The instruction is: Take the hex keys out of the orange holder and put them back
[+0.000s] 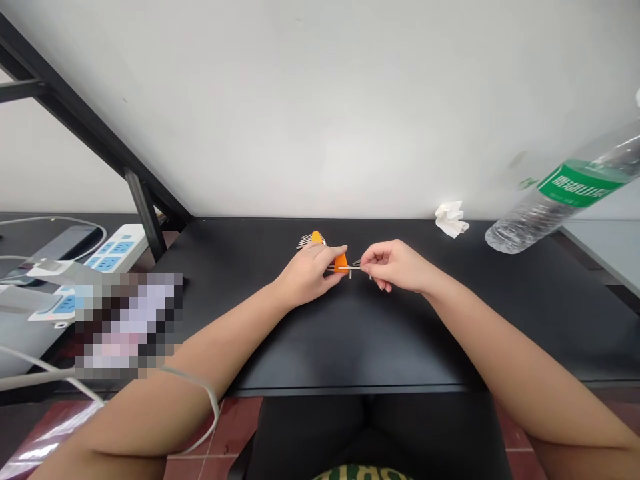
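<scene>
My left hand (313, 272) is closed around an orange hex key holder (341, 263) just above the black desktop. At its far left end, a row of metal key ends (305, 241) sticks out past my fingers. My right hand (393, 265) pinches a thin silver hex key (354, 268) that reaches across to the holder's right end. Whether the key's tip sits inside a slot, I cannot tell. Short bent metal ends show between the two hands. My left palm and fingers hide most of the holder's middle.
A crumpled white tissue (451, 219) and a large plastic bottle with a green label (575, 187) stand by the wall at the right. To the left are a white power strip (120, 248), a phone (65, 247), cables and a black metal frame bar (145, 212).
</scene>
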A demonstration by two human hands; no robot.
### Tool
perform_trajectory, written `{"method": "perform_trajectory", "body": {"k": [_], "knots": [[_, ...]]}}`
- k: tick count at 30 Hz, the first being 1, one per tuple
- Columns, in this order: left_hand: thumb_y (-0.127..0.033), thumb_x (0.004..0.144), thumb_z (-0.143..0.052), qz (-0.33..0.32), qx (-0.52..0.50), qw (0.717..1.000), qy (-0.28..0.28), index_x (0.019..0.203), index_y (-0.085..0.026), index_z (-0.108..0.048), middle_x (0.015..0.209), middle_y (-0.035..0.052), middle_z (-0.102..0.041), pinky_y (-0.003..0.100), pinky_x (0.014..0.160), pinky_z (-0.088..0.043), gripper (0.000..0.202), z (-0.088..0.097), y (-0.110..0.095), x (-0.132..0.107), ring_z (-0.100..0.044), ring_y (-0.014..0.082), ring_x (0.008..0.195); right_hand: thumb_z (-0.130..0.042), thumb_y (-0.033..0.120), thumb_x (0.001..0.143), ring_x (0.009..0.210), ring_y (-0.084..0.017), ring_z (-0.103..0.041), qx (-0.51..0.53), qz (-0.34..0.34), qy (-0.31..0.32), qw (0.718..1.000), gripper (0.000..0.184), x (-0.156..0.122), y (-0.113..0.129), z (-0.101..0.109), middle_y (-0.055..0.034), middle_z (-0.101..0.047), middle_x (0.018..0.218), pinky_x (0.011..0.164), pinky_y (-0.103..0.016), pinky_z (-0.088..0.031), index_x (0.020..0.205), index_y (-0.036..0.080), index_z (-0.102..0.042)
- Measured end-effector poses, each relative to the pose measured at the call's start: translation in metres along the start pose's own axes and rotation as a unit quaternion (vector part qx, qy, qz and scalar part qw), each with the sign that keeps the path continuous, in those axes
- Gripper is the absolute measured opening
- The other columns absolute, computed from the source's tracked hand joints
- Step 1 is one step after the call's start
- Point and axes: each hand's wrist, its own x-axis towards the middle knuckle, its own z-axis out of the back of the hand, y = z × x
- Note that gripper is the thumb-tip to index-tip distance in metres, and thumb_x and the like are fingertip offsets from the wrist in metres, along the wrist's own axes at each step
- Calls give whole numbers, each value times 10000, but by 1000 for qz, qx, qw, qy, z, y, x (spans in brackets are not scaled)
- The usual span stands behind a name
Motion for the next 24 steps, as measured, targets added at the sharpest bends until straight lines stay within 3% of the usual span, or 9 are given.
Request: {"method": "perform_trajectory", "body": {"k": [9, 14, 20, 24], "knots": [[-343, 941, -650, 47, -1, 999, -13, 1340, -212, -589, 1023, 70, -736, 410, 921, -613, 424, 5, 2, -1, -716, 217, 971, -674, 213, 829, 446, -111, -564, 18, -3, -18, 1000, 52, 0, 2, 5, 11, -625, 542, 463, -223, -498, 797, 173, -667], [-332, 951, -636, 25, 8, 999, -18, 1338, -215, -580, 1012, 73, -733, 412, 919, -600, 409, 3, 2, -1, -712, 217, 970, -698, 218, 829, 431, -105, -551, 27, -9, -18, 999, 68, -1, 2, 3, 18, -617, 527, 449, -217, -491, 780, 177, -674], [-310, 956, -645, -63, 7, 998, -8, 1322, -190, -569, 905, 67, -722, 423, 888, -572, 393, -4, -6, 4, -696, 218, 846, -793, 382, 822, 418, -96, -511, 82, -28, 1, 996, 245, 8, -10, -11, 12, -614, 557, 387, -214, -439, 780, 176, -667], [-285, 930, -667, -51, -3, 999, -19, 1324, -178, -576, 955, 86, -738, 404, 868, -576, 418, -8, -9, 4, -711, 233, 882, -802, 489, 818, 441, -117, -537, 107, 0, -18, 994, 353, 15, -14, -27, 25, -627, 609, 410, -242, -454, 843, 205, -594]]}}
